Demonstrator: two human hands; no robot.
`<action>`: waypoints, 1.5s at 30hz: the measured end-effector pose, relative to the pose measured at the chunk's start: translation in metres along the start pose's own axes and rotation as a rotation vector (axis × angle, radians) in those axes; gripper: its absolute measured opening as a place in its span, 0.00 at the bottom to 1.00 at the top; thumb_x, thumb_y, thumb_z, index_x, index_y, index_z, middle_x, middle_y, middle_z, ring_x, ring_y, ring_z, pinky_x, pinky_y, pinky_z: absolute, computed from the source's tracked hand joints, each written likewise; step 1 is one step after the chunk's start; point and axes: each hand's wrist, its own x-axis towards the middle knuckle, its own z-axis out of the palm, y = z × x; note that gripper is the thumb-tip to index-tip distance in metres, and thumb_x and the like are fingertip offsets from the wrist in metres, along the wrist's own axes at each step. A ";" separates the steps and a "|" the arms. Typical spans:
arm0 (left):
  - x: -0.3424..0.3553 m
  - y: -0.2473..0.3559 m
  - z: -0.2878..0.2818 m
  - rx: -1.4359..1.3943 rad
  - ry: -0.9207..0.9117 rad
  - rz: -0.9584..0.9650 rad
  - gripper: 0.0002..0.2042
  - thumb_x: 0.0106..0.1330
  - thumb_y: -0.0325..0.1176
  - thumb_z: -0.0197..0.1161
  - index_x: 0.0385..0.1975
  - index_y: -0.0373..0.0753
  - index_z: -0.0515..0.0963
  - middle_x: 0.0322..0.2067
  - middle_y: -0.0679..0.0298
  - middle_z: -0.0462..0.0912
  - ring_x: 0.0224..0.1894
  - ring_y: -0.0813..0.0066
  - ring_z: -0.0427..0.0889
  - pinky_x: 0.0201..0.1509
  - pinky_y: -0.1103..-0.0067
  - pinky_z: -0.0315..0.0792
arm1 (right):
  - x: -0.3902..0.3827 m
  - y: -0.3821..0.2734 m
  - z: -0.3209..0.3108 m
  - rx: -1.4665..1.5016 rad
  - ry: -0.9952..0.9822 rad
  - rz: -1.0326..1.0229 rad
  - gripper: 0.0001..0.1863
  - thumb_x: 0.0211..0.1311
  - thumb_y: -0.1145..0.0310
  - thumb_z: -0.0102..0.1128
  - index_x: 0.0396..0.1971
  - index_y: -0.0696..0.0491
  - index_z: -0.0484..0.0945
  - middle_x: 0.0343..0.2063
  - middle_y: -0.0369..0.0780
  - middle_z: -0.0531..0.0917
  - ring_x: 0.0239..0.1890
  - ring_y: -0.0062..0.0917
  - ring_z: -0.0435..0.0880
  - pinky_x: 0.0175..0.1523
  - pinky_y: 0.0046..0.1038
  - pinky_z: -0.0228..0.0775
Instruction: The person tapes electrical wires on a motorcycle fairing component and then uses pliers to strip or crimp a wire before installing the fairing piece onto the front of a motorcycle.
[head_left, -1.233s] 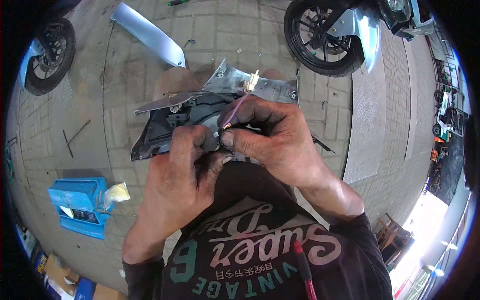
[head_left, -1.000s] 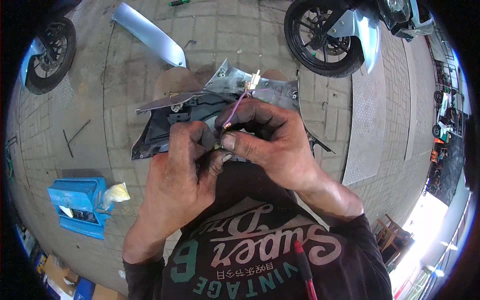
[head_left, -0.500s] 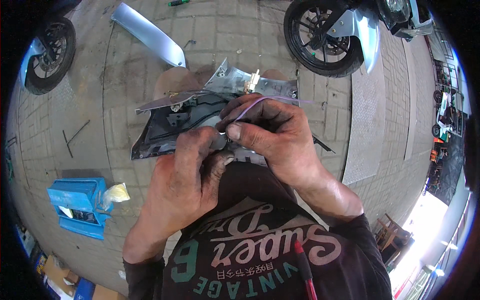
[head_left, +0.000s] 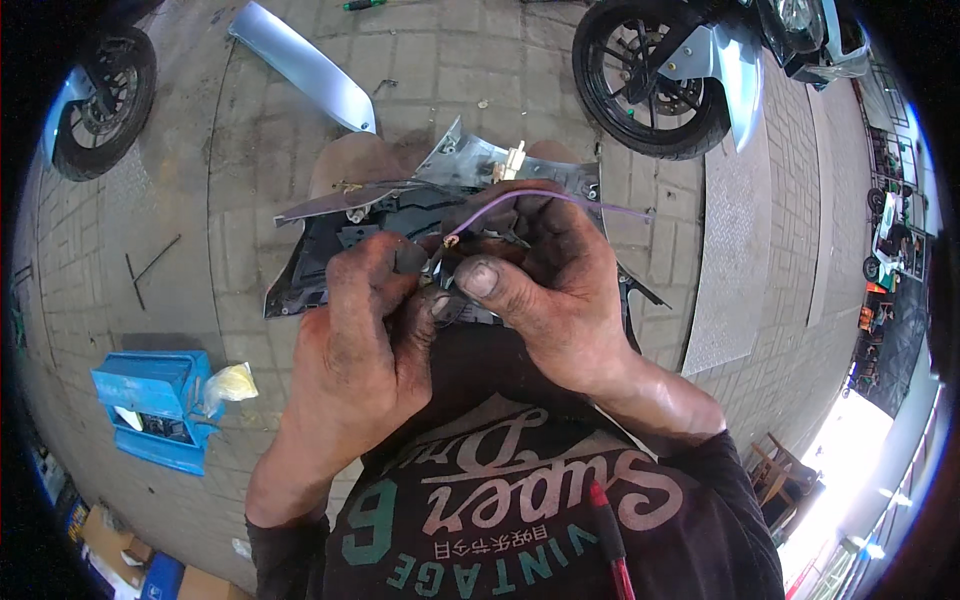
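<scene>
Above my lap, my left hand [head_left: 375, 325] and my right hand [head_left: 555, 290] meet, fingers bent inward and fingertips almost touching. A purple wire [head_left: 540, 193] arches over my right fingers, its loose end sticking out to the right. Its other end, a twisted copper-coloured tip [head_left: 450, 241], sits between the hands beside a thin dark wire [head_left: 436, 268] pinched by my left thumb and forefinger. The right thumb presses toward its curled fingers; their exact grip is partly hidden. Beneath lies a grey and black vehicle panel [head_left: 290, 275] with black cables and a white connector [head_left: 514, 160].
A silver curved panel [head_left: 305, 70] lies on the paved floor ahead. Motorcycle front wheels stand at the far right [head_left: 650, 85] and far left [head_left: 108, 105]. A blue toolbox [head_left: 155, 405] and a yellowish plastic bag [head_left: 232, 384] are at left. A wooden stool [head_left: 785, 470] stands at right.
My fingertips have moved slightly apart, and the purple wire's twisted copper end now shows between them. The wire now arches farther left and its loose end reaches farther right.
</scene>
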 end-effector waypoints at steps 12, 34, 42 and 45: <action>0.002 0.003 -0.001 0.015 -0.059 0.116 0.20 0.53 0.17 0.58 0.47 0.32 0.62 0.32 0.49 0.78 0.33 0.52 0.81 0.33 0.69 0.73 | 0.000 0.002 -0.002 -0.160 0.027 0.044 0.13 0.52 0.69 0.66 0.32 0.61 0.74 0.27 0.39 0.81 0.32 0.18 0.79 0.38 0.22 0.72; 0.007 0.004 -0.005 -0.087 -0.034 -0.035 0.16 0.54 0.22 0.61 0.44 0.33 0.71 0.28 0.55 0.79 0.28 0.63 0.81 0.30 0.76 0.73 | 0.001 0.009 -0.003 -0.326 0.033 -0.141 0.11 0.51 0.68 0.67 0.30 0.59 0.76 0.26 0.38 0.79 0.29 0.18 0.76 0.35 0.22 0.70; 0.017 0.010 -0.012 -0.434 -0.079 -0.327 0.06 0.55 0.24 0.64 0.31 0.32 0.75 0.22 0.64 0.79 0.24 0.83 0.77 0.25 0.84 0.70 | 0.000 0.007 -0.010 -0.342 -0.024 -0.222 0.16 0.44 0.66 0.71 0.28 0.57 0.75 0.28 0.40 0.78 0.31 0.23 0.77 0.37 0.24 0.70; 0.017 0.005 -0.011 -0.558 0.014 -0.298 0.04 0.57 0.24 0.63 0.29 0.33 0.75 0.20 0.67 0.78 0.24 0.86 0.75 0.25 0.84 0.69 | 0.006 0.010 -0.023 -0.463 -0.135 -0.348 0.17 0.41 0.67 0.72 0.29 0.58 0.76 0.30 0.41 0.77 0.36 0.26 0.77 0.40 0.25 0.70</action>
